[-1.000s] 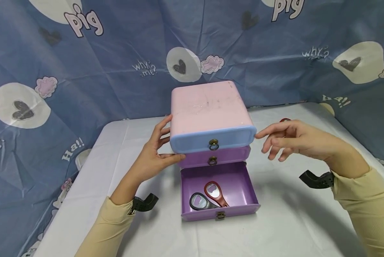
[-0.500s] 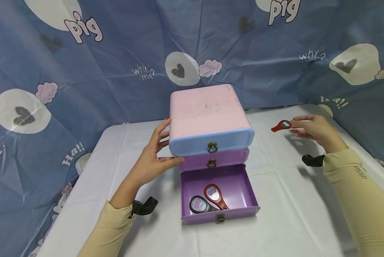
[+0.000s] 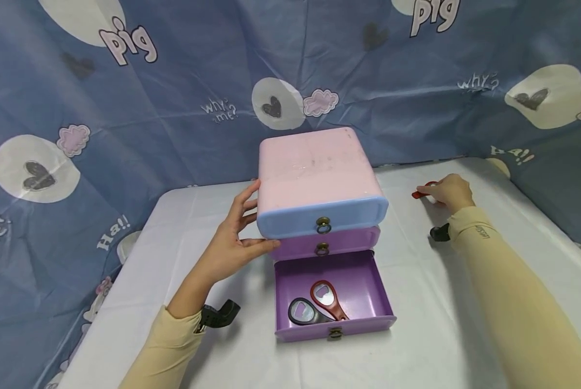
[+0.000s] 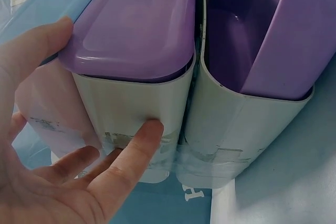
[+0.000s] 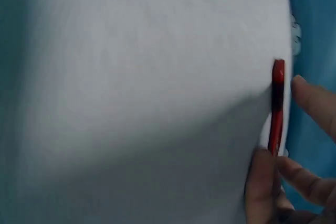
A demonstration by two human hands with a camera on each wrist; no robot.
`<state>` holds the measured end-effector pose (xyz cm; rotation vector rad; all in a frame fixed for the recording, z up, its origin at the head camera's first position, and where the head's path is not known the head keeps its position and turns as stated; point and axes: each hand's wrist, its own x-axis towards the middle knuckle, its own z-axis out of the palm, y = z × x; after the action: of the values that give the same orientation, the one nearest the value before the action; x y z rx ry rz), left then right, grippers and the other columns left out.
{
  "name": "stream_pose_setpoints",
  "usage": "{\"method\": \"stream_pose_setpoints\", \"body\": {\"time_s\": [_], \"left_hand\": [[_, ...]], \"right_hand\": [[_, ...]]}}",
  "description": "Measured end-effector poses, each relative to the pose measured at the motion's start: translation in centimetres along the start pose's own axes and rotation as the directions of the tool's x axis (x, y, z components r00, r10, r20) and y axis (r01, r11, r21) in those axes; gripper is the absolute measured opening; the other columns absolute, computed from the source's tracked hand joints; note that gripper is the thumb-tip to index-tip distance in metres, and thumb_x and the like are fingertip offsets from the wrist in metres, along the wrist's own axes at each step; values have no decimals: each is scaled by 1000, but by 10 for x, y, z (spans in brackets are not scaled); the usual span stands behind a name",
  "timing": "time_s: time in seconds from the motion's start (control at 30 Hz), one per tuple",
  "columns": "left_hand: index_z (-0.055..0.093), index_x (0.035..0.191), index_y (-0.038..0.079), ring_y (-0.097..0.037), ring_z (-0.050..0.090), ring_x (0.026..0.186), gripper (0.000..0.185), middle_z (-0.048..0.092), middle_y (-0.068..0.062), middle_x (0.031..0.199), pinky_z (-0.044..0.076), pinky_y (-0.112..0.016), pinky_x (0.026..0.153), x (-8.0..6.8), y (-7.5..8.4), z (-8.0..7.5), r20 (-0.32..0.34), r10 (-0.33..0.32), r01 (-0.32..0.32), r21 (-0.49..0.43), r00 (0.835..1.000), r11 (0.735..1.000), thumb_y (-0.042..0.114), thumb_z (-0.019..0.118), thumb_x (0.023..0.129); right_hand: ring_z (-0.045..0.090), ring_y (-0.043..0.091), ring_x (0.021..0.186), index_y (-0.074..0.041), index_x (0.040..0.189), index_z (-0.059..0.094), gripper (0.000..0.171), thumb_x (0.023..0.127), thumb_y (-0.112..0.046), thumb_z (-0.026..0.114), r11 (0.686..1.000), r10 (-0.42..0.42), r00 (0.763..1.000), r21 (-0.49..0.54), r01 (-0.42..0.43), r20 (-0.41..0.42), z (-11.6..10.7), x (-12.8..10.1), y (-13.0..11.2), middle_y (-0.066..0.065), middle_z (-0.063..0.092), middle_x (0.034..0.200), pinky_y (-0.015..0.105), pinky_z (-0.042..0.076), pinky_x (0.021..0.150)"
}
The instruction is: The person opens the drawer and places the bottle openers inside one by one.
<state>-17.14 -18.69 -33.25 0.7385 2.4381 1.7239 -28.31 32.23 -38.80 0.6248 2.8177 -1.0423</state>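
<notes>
A stack of three small drawer boxes stands mid-table. On top is the pink box (image 3: pixel 315 167) with its blue drawer front (image 3: pixel 295 219); below it is a purple drawer front (image 4: pixel 136 24). The bottom purple drawer (image 3: pixel 368 286) is pulled out, holding a red bottle opener (image 3: pixel 324 294) and a black bottle opener (image 3: pixel 301 312). My left hand (image 3: pixel 229 240) lies spread along the stack's left side, thumb at the purple front's edge. At the far right, my right hand (image 3: pixel 451 192) pinches another red bottle opener (image 5: pixel 277 108) between thumb and fingers, low over the table.
A white cloth covers the table (image 3: pixel 446 324). Behind and along the sides hangs a blue printed curtain (image 3: pixel 174 70). Brass ring pulls (image 3: pixel 323 224) stick out from the drawer fronts.
My right hand has moved from beside the stack to the far right and now pinches the red bottle opener there. My left hand stays against the stack.
</notes>
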Motion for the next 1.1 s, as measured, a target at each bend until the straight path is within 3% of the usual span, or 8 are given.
{"method": "stream_pose_setpoints", "body": {"time_s": [0.1,0.23,0.33,0.5,0.7,0.8,0.93,1.1], "left_hand": [[21,165,56,-33,51,150,119,38,-9,165,67,-37,90,0,-1,1,7,0,0,-13,1000,1000,0,89,86],[22,165,56,-32,51,150,119,38,-8,165,67,-37,90,0,0,1,7,5,-5,-21,1000,1000,0,90,85],[22,165,56,-32,51,150,118,38,-7,166,67,-37,90,-1,1,1,6,3,-3,-21,1000,1000,0,90,86],[21,165,56,-33,50,151,119,37,-9,166,67,-37,91,-2,0,1,5,-5,5,-9,1000,1000,1,90,86],[21,165,56,-34,50,151,119,37,-9,166,67,-37,91,-1,1,-1,2,3,-3,-1,1000,1000,1,90,85],[21,165,56,-34,50,151,119,36,-9,166,67,-37,90,-1,1,-2,6,7,-7,-7,1000,1000,1,90,86],[21,165,56,-33,49,152,118,35,-9,167,67,-37,91,-1,0,0,17,8,-8,-10,1000,1000,2,89,87],[21,165,57,-33,49,152,117,36,-9,166,67,-37,91,-1,0,0,9,8,-8,-13,1000,1000,2,90,87]], "right_hand": [[58,19,56,2,86,62,56,94,-51,78,995,-10,999,-102,6,-41,7,1,-3,4,59,54,33,46,59],[62,32,75,18,120,50,78,94,-49,79,996,22,1000,-90,-24,-22,3,-2,-2,19,60,75,45,55,76],[64,29,77,22,135,40,88,95,-46,78,994,40,998,-105,-35,43,-3,-1,-2,19,61,81,45,56,82],[64,13,64,15,116,58,67,94,-44,81,989,41,987,-148,-18,152,-11,2,-5,4,64,70,30,52,69],[69,16,82,23,150,33,90,97,-32,80,998,39,958,-65,-21,285,-19,1,-3,31,54,128,31,60,83],[64,28,102,21,157,16,98,100,-28,77,998,-16,942,-45,33,335,-20,-4,1,40,38,144,39,58,92],[60,42,109,15,156,16,91,98,-18,78,989,-139,945,2,145,295,-16,-17,12,45,37,143,38,60,82],[69,27,95,9,161,17,90,97,-8,78,974,-226,937,93,209,265,-15,-34,25,41,48,133,27,63,71]]}}
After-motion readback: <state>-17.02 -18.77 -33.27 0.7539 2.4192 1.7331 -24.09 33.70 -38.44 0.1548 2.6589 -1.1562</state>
